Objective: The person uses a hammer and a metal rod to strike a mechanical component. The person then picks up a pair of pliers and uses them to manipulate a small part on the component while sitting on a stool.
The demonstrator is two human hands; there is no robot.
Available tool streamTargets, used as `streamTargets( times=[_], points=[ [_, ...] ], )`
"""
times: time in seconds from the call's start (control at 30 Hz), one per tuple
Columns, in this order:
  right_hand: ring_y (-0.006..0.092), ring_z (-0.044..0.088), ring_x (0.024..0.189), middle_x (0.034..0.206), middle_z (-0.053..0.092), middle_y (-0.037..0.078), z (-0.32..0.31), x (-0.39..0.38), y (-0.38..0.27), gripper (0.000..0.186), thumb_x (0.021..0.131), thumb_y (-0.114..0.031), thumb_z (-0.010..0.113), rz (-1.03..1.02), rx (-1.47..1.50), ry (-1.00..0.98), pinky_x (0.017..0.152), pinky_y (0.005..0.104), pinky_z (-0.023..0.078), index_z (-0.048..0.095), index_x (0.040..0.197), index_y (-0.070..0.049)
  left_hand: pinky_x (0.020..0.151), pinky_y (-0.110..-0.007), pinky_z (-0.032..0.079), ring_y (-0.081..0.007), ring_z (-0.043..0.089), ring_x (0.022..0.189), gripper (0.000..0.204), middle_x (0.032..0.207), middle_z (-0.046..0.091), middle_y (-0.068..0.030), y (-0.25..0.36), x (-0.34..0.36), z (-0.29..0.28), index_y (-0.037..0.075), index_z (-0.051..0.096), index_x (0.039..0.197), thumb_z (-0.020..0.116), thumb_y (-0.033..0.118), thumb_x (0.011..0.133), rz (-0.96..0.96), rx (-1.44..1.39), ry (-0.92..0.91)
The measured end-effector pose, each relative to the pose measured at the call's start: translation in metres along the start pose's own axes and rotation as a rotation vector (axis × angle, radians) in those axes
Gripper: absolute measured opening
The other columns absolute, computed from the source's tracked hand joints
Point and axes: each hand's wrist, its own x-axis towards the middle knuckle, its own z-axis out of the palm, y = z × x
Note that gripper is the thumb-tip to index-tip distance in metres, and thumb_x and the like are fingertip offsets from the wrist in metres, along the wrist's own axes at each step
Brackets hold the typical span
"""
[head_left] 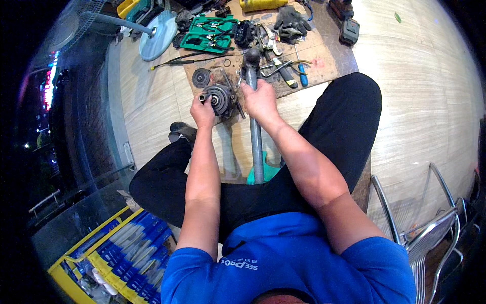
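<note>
My left hand (201, 111) is closed on a short cylindrical metal piece (202, 98) at the face of a round, grooved motor-like part (220, 104), which sits on a cardboard sheet. My right hand (260, 99) is wrapped round a long grey metal pipe (256, 147), whose upper end carries a dark rounded head (252, 57). A separate dark pulley (201, 77) lies behind the grooved part. Right of the pipe lie a black-and-yellow tool (283, 72) and a blue-handled tool (302, 75).
The cardboard (326, 66) bears a green tool case (207, 35), black gloves (291, 23) and several tools. A power drill (347, 28) stands at the back right. A fan (152, 40) is at the back left, a yellow-and-blue tool box (116, 253) lower left, metal chairs (420, 238) lower right.
</note>
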Motion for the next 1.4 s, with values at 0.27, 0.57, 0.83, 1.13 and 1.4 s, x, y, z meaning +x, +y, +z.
streamTargets(
  times=[0.27, 0.57, 0.83, 1.13, 1.4],
  points=[
    [0.0448, 0.064, 0.079, 0.077, 0.064, 0.026, 0.009, -0.023, -0.008, 0.030, 0.083, -0.026, 0.070, -0.246, -0.132, -0.168, 0.069, 0.0491, 0.050, 0.060, 0.090, 0.001, 0.076, -0.042, 0.051, -0.0362, 0.066, 0.085, 0.018, 0.089, 0.069, -0.0182, -0.008, 0.003, 0.009, 0.004, 0.067, 0.095, 0.073, 0.005, 0.077, 0.073, 0.056, 0.017],
    [0.0472, 0.062, 0.083, 0.083, 0.065, 0.027, 0.038, -0.050, -0.019, 0.033, 0.086, -0.025, 0.065, -0.484, -0.146, -0.464, 0.072, 0.0534, 0.050, 0.055, 0.101, 0.002, 0.077, -0.038, 0.050, -0.0259, 0.063, 0.083, 0.022, 0.093, 0.065, -0.0082, -0.083, 0.007, 0.043, 0.002, 0.061, 0.106, 0.063, 0.012, 0.086, 0.175, -0.281, 0.052],
    [0.0466, 0.063, 0.083, 0.082, 0.065, 0.029, 0.044, -0.051, -0.027, 0.034, 0.087, -0.026, 0.065, -0.334, -0.157, -0.456, 0.073, 0.0528, 0.050, 0.054, 0.098, 0.004, 0.082, -0.038, 0.049, -0.0224, 0.060, 0.086, 0.023, 0.095, 0.064, -0.0061, -0.085, 0.004, 0.036, 0.005, 0.063, 0.106, 0.061, 0.021, 0.090, -0.222, -0.693, -0.052],
    [0.0463, 0.063, 0.084, 0.083, 0.065, 0.028, 0.041, -0.056, -0.025, 0.031, 0.087, -0.023, 0.065, -0.362, -0.185, -0.447, 0.074, 0.0522, 0.050, 0.054, 0.099, 0.003, 0.084, -0.039, 0.047, -0.0242, 0.061, 0.087, 0.026, 0.095, 0.067, -0.0085, -0.079, 0.010, 0.025, 0.003, 0.064, 0.104, 0.064, 0.026, 0.090, -0.274, -0.568, -0.071],
    [0.0456, 0.064, 0.085, 0.086, 0.066, 0.027, 0.042, -0.052, -0.023, 0.034, 0.087, -0.024, 0.065, -0.296, -0.285, -0.505, 0.075, 0.0519, 0.051, 0.054, 0.104, 0.004, 0.082, -0.039, 0.048, -0.0241, 0.062, 0.084, 0.026, 0.093, 0.068, -0.0093, -0.053, 0.012, 0.028, 0.002, 0.064, 0.102, 0.065, 0.025, 0.090, -0.215, -0.366, -0.015]
  ],
)
